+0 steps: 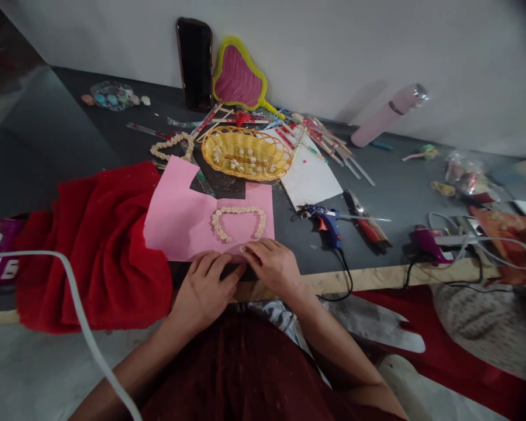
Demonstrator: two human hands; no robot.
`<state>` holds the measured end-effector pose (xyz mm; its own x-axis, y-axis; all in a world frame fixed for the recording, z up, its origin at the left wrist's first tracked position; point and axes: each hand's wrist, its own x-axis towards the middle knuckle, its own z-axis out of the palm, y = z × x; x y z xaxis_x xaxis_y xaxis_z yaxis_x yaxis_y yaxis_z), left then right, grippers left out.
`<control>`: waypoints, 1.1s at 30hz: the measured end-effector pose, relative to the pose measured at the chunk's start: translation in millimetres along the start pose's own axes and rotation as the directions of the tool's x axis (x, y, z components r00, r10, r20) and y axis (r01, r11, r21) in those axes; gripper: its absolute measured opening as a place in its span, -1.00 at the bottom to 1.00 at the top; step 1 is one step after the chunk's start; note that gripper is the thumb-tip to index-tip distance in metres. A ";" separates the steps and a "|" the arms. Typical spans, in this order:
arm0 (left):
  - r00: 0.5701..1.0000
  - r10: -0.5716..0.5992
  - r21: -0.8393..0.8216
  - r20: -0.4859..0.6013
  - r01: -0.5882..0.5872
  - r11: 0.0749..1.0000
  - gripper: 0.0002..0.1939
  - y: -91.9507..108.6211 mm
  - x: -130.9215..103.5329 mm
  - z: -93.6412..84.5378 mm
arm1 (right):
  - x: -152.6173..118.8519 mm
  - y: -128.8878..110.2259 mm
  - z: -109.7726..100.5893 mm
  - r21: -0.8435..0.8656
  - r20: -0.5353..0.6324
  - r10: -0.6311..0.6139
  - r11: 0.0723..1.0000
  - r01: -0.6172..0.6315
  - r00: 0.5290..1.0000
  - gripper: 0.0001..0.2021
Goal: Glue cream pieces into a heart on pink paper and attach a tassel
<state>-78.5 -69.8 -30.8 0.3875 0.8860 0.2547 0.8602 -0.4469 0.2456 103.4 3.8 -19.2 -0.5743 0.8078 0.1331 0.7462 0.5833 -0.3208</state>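
A curved row of small cream pieces [239, 210], open toward me, lies on a pink sheet [179, 216] with a cut-out in its top edge. My right hand [275, 266] is at the sheet's lower edge, pinching one small cream piece [242, 249] just below the gap in the row. Beside it my left hand [210, 283] rests on the sheet's lower edge, fingers bent; whether it holds anything is hidden. Beyond the sheet, a yellow wicker basket [245, 143] holds several similar cream pieces. A loop of cream pieces [170, 140] lies left of the basket.
A blue glue gun [328, 225] and red-handled pliers [366, 222] lie to the right. Red cloth [100, 251] is at left. Against the wall stand a phone [195, 64], a yellow-edged fan [241, 76] and a pink bottle [388, 114]. A white cable crosses the lower left.
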 end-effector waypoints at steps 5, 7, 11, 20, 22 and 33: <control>1.000 -0.007 0.007 0.004 0.007 1.000 -0.60 0.7 -0.6 -0.7 | 1.0 1.4 -0.7 0.000 0.004 -0.010 1.000 0.010 1.000 -0.82; 1.000 -0.016 0.011 0.007 0.016 1.000 -0.61 0.9 -0.5 -1.1 | 1.2 1.3 -0.5 0.006 0.012 -0.008 1.000 0.008 1.000 -0.82; 1.000 -0.024 0.007 -0.002 0.024 1.000 -0.60 0.6 -0.8 0.0 | -2.2 2.8 -2.2 0.051 0.035 -0.008 0.999 0.006 0.999 -0.80; 0.999 -0.038 -0.021 -0.028 0.037 0.999 -0.61 2.3 1.0 -0.4 | 59.6 66.7 -76.0 -0.054 -0.051 0.021 0.998 -0.024 0.998 -0.73; 0.999 -0.040 -0.020 -0.031 0.040 0.999 -0.62 2.7 0.9 0.8 | 97.5 80.5 -92.1 -0.169 -0.072 0.069 0.982 -0.080 0.995 -0.71; 0.999 -0.045 -0.029 -0.008 0.045 0.999 -0.60 0.3 1.0 0.8 | 202.7 94.3 -72.4 -0.489 0.172 0.447 0.812 -0.318 0.878 -0.68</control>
<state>-77.7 -69.0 -31.2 0.3457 0.9042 0.2507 0.8668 -0.4100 0.2838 81.8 228.7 45.4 -0.2282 0.9553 -0.1882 0.9535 0.2583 0.1553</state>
